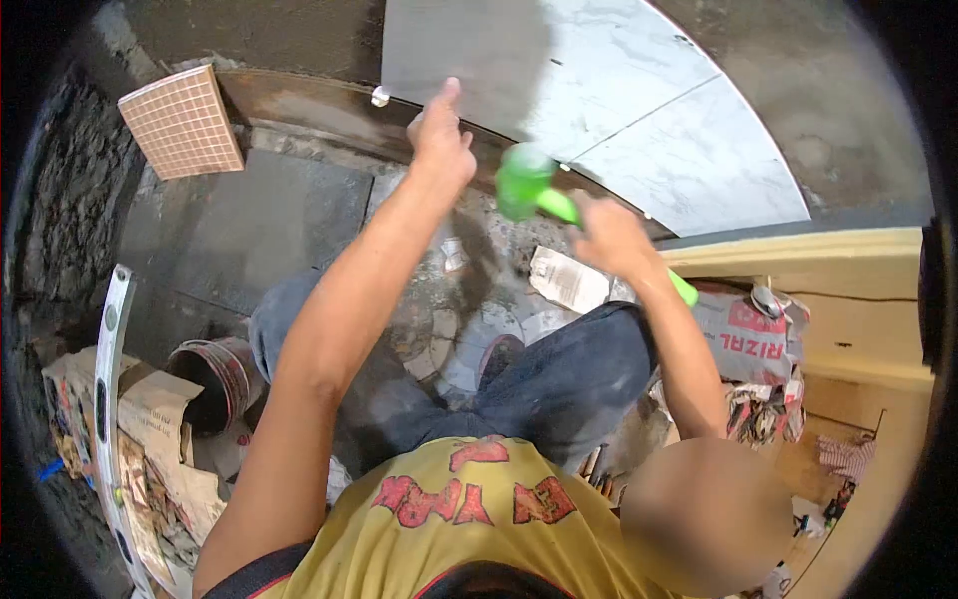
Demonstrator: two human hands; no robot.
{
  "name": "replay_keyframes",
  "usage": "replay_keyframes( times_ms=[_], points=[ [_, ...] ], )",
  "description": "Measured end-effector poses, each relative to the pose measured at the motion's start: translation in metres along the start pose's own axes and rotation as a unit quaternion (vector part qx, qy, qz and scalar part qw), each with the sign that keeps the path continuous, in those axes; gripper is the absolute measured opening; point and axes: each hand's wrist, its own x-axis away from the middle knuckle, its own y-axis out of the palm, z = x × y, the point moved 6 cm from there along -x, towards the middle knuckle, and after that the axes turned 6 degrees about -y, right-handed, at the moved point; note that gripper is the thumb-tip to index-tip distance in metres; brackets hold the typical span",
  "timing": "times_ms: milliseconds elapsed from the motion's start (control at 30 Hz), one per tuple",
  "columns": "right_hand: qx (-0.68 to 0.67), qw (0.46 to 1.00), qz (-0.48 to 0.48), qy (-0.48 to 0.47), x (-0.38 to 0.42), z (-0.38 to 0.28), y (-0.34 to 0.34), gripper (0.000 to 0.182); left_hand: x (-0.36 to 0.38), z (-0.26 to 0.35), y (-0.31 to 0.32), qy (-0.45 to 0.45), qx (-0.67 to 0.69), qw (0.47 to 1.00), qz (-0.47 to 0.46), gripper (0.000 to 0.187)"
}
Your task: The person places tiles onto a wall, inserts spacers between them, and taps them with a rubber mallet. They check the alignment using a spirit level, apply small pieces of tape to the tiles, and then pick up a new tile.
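Note:
My right hand [612, 238] is wrapped round the bright green handle of a mallet [525, 183]. The mallet's head is smeared by motion and is close to the lower edge of the wall tiles. With a finger stretched upward, my left hand [440, 138] lies against the bottom edge of a grey-looking, shaded wall tile [459, 45] and holds nothing. To its right, white marbled tiles [669, 140] continue along the wall, with thin joints between them. Small white spacers [380, 97] sit under the tile row.
At the left, a tile [185, 125] leans with its gridded back showing. A long spirit level [112, 339] stands near a bucket [215, 374] and torn cardboard [160, 414]. A cement bag [743, 334] lies at right by the yellow door frame [858, 255]. Paper scrap [569, 280] is on the floor.

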Motion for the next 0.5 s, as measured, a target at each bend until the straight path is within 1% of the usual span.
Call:
replay_keyframes(
  times_ms=[67,133,200,233,267,300,367,467,500],
  points=[
    [0.014,0.999,0.001,-0.036,-0.025,-0.005,0.03,0.044,-0.006,0.002,-0.002,-0.016,-0.005,1.0,-0.002,0.079],
    [-0.034,0.999,0.001,-0.016,-0.039,-0.006,0.053,0.041,-0.01,0.005,0.001,-0.026,-0.003,1.0,-0.012,0.083],
    [-0.071,0.997,-0.004,-0.005,-0.046,-0.007,0.061,0.039,-0.008,0.004,0.002,-0.036,0.003,0.999,-0.024,0.085],
    [-0.082,0.997,-0.007,-0.001,-0.047,-0.005,0.064,0.037,-0.008,0.004,0.0,-0.046,0.0,0.999,-0.012,0.097],
    [-0.093,0.996,-0.011,0.004,-0.047,-0.003,0.066,0.036,-0.008,0.003,-0.001,-0.049,0.006,0.999,-0.013,0.101],
    [-0.089,0.995,-0.024,0.033,-0.049,0.0,0.07,0.036,-0.011,0.003,-0.001,-0.051,0.014,0.998,-0.016,0.105],
    [-0.084,0.995,-0.016,0.042,-0.053,0.004,0.074,0.036,-0.016,0.005,-0.001,-0.052,0.024,0.998,-0.021,0.114],
    [-0.095,0.994,-0.008,0.058,-0.056,0.009,0.073,0.037,-0.025,0.003,-0.004,-0.069,0.048,0.996,0.019,0.095],
    [-0.089,0.994,-0.005,0.059,-0.056,0.009,0.07,0.036,-0.029,0.004,-0.005,-0.065,0.05,0.997,0.009,0.095]
  ],
)
